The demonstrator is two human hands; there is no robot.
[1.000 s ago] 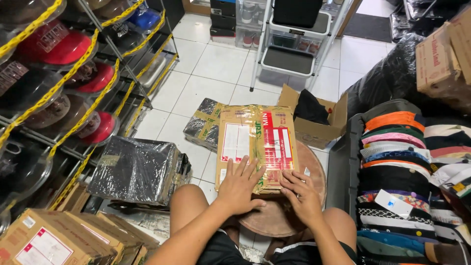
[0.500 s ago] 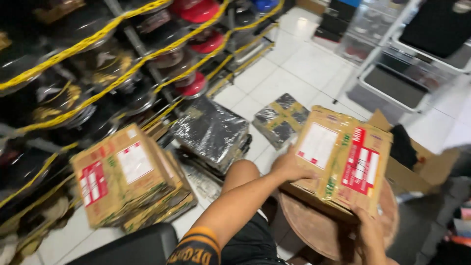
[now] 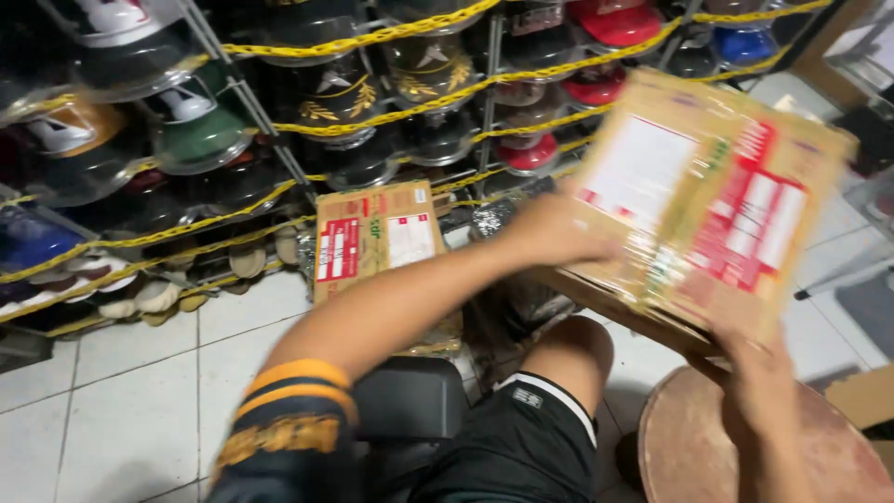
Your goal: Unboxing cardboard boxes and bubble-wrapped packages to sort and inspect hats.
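A flat brown cardboard parcel (image 3: 694,200) with white and red labels, wrapped in clear film, is lifted and tilted in the upper right. My left hand (image 3: 549,233) grips its left edge. My right hand (image 3: 759,368) holds its lower right corner from beneath. Under the parcel sits a round wooden stool top (image 3: 698,447). A stack of similar labelled parcels (image 3: 377,242) stands on the floor to the left, beyond my left forearm.
Metal shelves with wrapped caps and hats (image 3: 345,102), roped off by yellow chain (image 3: 391,37), fill the back. A black seat (image 3: 410,401) sits by my knee. The floor is white tile (image 3: 112,410). A cardboard box edge (image 3: 866,396) shows at right.
The parcel has come up off the stool and swung left toward the stack by the shelves. The view has turned left with it, away from the open floor.
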